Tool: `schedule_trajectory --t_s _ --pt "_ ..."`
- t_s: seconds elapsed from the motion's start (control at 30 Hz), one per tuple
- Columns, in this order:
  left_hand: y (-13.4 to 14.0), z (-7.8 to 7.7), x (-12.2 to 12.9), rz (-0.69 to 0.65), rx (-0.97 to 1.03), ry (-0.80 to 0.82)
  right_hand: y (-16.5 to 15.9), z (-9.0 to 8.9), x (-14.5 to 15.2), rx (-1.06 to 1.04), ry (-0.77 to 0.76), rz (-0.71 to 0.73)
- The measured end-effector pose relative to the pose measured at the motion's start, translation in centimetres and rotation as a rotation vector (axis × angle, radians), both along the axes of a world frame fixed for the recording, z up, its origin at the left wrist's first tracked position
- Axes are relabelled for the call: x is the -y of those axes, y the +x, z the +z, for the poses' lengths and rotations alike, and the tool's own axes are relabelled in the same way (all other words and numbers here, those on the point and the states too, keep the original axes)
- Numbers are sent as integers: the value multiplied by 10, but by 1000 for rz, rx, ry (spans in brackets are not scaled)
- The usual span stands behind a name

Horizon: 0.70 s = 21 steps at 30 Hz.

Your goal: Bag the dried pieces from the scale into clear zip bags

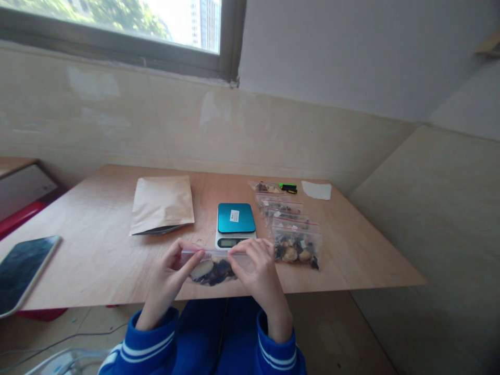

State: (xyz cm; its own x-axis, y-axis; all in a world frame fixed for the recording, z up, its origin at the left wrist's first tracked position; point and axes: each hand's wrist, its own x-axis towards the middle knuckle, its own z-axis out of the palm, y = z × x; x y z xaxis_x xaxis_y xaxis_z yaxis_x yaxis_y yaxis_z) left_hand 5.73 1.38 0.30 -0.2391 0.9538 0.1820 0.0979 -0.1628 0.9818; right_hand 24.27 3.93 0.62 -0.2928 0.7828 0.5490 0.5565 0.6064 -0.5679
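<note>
Both hands (172,273) (258,271) pinch zip bag (213,271) top, seemingly sealing.

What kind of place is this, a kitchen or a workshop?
Neither, it seems: probably a plain room used as a small packing spot. A scale sits on a bare wooden table beside filled zip bags and a paper pouch.

Soft daylight enters through the window (117,21) at the top, where the outdoor view is blown out to near white. The wooden table (97,250) is evenly lit with faint shadows. A tablet (23,271) reflects dull sheen. Wide-angle distortion bends the edges, and the whole picture looks slightly soft.
</note>
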Motion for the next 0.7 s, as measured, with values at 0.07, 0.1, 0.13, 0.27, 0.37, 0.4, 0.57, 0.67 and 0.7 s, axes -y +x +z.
schedule_trajectory --t_s 0.07,0.1,0.13,0.27,0.37,0.4,0.57,0.67,0.7 --pt "1 -2 0 -9 -1 -2 -1 0 1 -4 5 12" --pt "1 -3 0 -12 -1 -1 -2 0 1 -12 12 15" --pt "1 -3 0 -13 -2 3 -3 -1 1 -21 19 16" --pt "1 -6 2 -28 -13 21 -5 -3 -1 -62 61 -2" --pt "2 -6 1 -39 -16 30 -6 -5 -1 -75 93 -19" --pt "2 -7 0 -42 -13 29 -6 -5 -2 -77 96 -20" --pt "5 -10 -3 10 31 14 -7 0 2 -62 15 18" --pt "6 -11 -4 32 52 23 -8 5 5 -53 -50 62" --pt "6 -11 -3 31 50 27 -8 6 6 -54 -58 72"
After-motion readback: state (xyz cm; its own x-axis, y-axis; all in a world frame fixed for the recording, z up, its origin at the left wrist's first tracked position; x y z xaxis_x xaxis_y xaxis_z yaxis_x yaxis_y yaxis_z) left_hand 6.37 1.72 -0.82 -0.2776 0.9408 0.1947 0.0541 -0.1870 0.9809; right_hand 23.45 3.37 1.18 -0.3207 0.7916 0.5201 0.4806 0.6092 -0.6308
